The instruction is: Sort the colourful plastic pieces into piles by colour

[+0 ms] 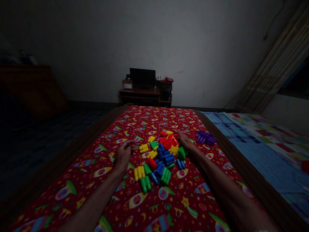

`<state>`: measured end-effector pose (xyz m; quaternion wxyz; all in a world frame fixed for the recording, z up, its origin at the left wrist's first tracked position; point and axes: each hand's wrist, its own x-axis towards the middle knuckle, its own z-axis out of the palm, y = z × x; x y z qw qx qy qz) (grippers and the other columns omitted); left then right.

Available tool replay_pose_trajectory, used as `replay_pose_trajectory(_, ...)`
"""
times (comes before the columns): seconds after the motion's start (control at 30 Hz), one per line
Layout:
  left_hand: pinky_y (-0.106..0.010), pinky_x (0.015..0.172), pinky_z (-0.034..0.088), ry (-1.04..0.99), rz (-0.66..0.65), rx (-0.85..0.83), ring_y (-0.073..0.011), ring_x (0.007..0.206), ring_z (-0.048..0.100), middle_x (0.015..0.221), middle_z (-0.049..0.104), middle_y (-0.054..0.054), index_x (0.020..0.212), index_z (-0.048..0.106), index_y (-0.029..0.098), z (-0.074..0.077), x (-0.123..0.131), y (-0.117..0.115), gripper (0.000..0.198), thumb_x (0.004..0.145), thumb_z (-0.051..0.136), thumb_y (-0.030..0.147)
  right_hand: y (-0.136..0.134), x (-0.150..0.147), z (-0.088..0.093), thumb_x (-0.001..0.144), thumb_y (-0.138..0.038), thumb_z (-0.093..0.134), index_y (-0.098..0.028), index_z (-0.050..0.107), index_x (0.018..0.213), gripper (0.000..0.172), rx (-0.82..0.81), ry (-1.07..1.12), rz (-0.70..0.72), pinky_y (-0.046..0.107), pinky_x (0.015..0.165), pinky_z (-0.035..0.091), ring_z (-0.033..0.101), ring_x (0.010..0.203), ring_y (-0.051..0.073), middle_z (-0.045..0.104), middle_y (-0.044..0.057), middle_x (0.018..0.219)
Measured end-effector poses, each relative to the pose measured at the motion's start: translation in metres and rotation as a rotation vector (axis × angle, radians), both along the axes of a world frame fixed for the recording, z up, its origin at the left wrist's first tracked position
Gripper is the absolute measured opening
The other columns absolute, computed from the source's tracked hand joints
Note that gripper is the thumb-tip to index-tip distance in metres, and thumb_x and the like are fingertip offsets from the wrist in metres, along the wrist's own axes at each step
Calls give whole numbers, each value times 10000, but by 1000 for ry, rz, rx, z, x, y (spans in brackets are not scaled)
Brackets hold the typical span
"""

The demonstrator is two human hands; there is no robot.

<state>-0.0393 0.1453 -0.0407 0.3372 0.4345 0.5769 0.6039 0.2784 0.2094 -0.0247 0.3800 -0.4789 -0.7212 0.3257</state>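
Observation:
A loose pile of plastic building blocks lies on the red patterned cloth (135,199), with red blocks (166,143) at the back, blue blocks (168,158) in the middle, and yellow blocks (139,173) and green blocks (166,176) around them. My left hand (122,157) hovers left of the pile, fingers loosely bent and apart, holding nothing; a yellow block (144,148) is nearest to it. At the pile's back right edge, my right hand (184,141) reaches beside the red blocks with its fingers stretched out. Whether it touches them I cannot tell.
Purple blocks (205,138) form a separate group to the right. A bed or mat with a blue checked cover (231,148) lies on the right. A low desk (140,92) with a dark monitor (143,78) stands against the far wall. The room is dim.

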Motion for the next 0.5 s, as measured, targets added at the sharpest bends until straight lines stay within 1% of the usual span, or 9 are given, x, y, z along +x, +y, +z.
replay_pose_trajectory(0.07,-314,732,523,39,24,33,-210,813,651,879,702,-56,928,672,174,0,0,1,359,630,534,319,-2,-19,5,772,-856,175,-230,592,1301,921,-19,0,75,474,1147,244,423,1341,262,530,79,1396)
replay_pose_trajectory(0.17,-359,937,482,73,40,91,-244,1053,621,1090,692,-75,1002,673,187,1,0,0,369,694,537,338,-19,-42,7,759,-863,209,-244,631,1253,897,-22,4,173,476,1147,248,423,1340,268,527,69,1400)
replay_pose_trajectory(0.23,-371,1008,441,85,36,99,-252,1135,588,1152,677,-72,1066,669,191,2,0,-1,393,729,526,331,-33,-53,7,791,-834,218,-255,632,1250,846,-23,14,251,471,1137,273,440,1328,264,549,57,1380)
replay_pose_trajectory(0.3,-376,1047,409,100,28,90,-253,1181,563,1199,663,-65,1110,664,192,2,0,-2,410,747,514,309,-39,-59,11,840,-786,200,-262,618,1265,794,-14,27,294,464,1120,305,458,1314,258,577,49,1348)
replay_pose_trajectory(0.33,-378,1059,399,96,26,85,-253,1196,554,1217,656,-66,1123,662,189,2,0,-2,416,752,508,299,-38,-61,15,858,-765,186,-258,611,1275,782,4,31,282,459,1115,315,459,1313,256,580,51,1345)
replay_pose_trajectory(0.4,-380,1073,385,69,16,83,-250,1216,543,1242,645,-73,1143,654,183,1,0,-1,426,757,502,282,-25,-64,23,869,-750,179,-224,597,1293,794,58,14,214,449,1117,310,438,1329,261,554,77,1372)
replay_pose_trajectory(0.5,-387,1082,377,30,4,89,-242,1221,542,1239,649,-77,1150,648,186,0,0,1,423,758,510,265,10,-67,30,866,-754,158,-154,595,1285,853,126,-53,122,465,1118,297,439,1324,283,534,138,1379)
